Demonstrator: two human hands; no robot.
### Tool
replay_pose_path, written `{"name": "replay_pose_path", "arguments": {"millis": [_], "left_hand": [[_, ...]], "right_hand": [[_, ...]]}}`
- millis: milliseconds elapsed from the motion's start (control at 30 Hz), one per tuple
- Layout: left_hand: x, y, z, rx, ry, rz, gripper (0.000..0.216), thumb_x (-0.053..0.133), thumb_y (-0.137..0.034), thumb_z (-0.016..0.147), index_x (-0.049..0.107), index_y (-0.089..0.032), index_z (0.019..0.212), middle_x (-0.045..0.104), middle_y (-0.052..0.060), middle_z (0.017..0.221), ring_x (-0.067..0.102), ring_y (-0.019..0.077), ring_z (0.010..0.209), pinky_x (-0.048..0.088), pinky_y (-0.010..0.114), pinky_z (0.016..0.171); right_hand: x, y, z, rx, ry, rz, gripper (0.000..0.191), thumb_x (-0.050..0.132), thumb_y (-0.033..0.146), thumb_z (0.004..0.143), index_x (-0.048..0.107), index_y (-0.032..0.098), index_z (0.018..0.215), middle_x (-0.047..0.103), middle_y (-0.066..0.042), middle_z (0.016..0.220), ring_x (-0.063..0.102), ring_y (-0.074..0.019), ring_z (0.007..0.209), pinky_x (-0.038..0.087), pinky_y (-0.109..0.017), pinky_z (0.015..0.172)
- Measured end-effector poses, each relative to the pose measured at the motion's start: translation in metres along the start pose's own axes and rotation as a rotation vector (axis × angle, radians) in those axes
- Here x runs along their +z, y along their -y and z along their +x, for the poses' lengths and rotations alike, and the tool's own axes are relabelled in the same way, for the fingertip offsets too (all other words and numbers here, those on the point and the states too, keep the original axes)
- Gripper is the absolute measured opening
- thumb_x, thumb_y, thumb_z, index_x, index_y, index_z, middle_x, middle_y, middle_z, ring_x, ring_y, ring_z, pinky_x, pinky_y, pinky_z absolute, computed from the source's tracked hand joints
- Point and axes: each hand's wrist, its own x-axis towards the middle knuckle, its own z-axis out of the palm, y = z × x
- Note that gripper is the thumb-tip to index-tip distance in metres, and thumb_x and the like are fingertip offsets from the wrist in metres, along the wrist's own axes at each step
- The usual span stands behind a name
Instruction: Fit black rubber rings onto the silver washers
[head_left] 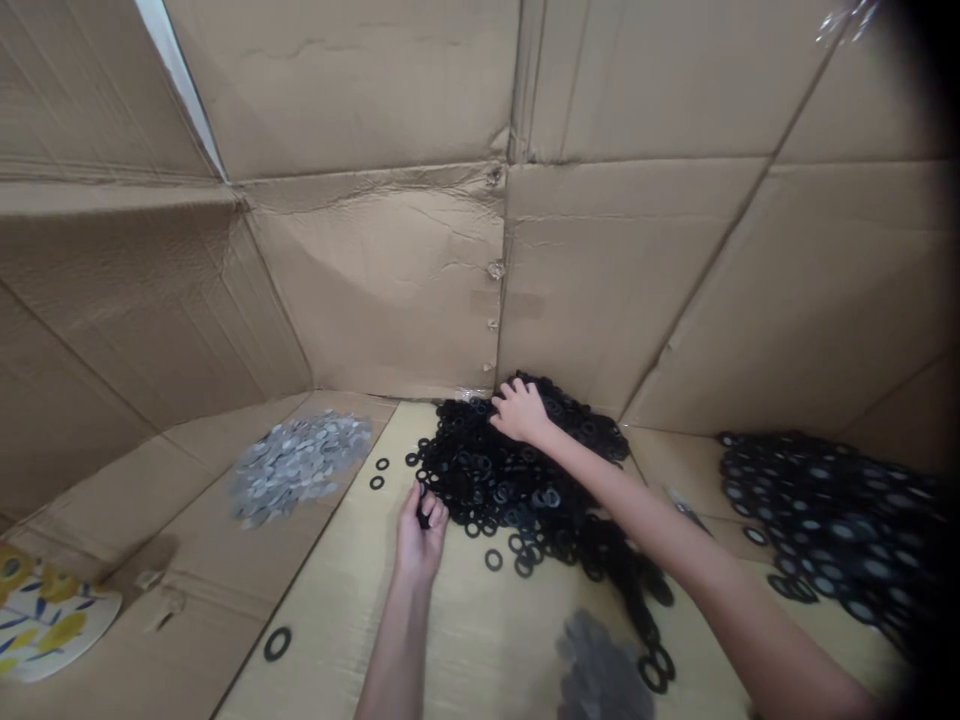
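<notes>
A large heap of flat black rings (480, 475) lies at the far end of a pale yellow board (322, 600). At the heap's near left edge, my left hand (421, 530) is closed around a few black rings, palm turned up. My right hand (519, 410) rests palm down on the back of the heap, its fingers spread and slightly bent over the rings. Whether any ring is under those fingertips is hidden. Several single rings (493, 560) lie loose in front of the heap, and one ring (277, 643) sits apart at the board's left edge.
Cardboard walls (375, 290) enclose the back and sides. On the left is a pile of small grey discs (304, 465); a similar grey pile (600, 670) lies near the front. More black rings with pale centres (817, 520) spread at right. A floral-patterned item (56, 620) sits lower left.
</notes>
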Motion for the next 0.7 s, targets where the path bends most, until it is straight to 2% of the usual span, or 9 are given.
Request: {"name": "replay_pose_path", "arguments": {"millis": [167,300,367,533,700], "left_hand": [[0.0,-0.002,0.0,-0.004,0.004,0.037,0.029,0.044,-0.019,0.083,0.03,-0.018,0.058,0.025,-0.007,0.044,0.024,0.0049,0.037,0.022,0.019,0.039],[-0.003,-0.001,0.002,0.004,0.019,0.08,0.03,0.049,-0.019,0.08,0.028,-0.018,0.058,0.024,-0.007,0.045,0.024,0.0046,0.038,0.023,0.019,0.039],[-0.003,0.003,0.003,0.053,0.016,0.155,0.03,0.056,-0.02,0.075,0.03,-0.018,0.06,0.025,-0.008,0.047,0.025,0.0038,0.038,0.022,0.017,0.039],[-0.003,0.016,0.005,0.251,0.043,0.468,0.035,0.07,-0.033,0.063,0.039,-0.016,0.065,0.03,-0.008,0.054,0.028,0.0009,0.043,0.019,0.014,0.037],[-0.005,0.018,0.005,0.295,0.064,0.576,0.041,0.069,-0.043,0.06,0.038,-0.017,0.064,0.026,-0.008,0.053,0.026,0.0019,0.043,0.019,0.015,0.038]], "right_hand": [[0.007,-0.044,-0.034,-0.001,-0.111,-0.016,0.036,0.036,0.036,0.083,0.058,0.02,0.107,0.05,-0.011,0.119,0.035,-0.0306,0.109,0.028,-0.044,0.087],[0.016,-0.067,-0.053,0.062,-0.178,0.013,0.035,0.033,0.035,0.085,0.055,0.023,0.11,0.044,-0.008,0.128,0.032,-0.0314,0.113,0.029,-0.046,0.087],[0.02,-0.076,-0.057,0.096,-0.188,0.047,0.036,0.032,0.036,0.086,0.055,0.023,0.11,0.043,-0.007,0.13,0.031,-0.0314,0.113,0.03,-0.047,0.087],[0.024,-0.094,-0.059,0.098,-0.196,0.181,0.037,0.031,0.039,0.087,0.055,0.024,0.111,0.042,-0.006,0.132,0.032,-0.0308,0.115,0.032,-0.047,0.088],[0.007,-0.102,-0.065,-0.018,-0.071,0.359,0.041,0.029,0.044,0.088,0.055,0.024,0.113,0.05,-0.007,0.126,0.037,-0.0268,0.118,0.029,-0.049,0.094]]}}
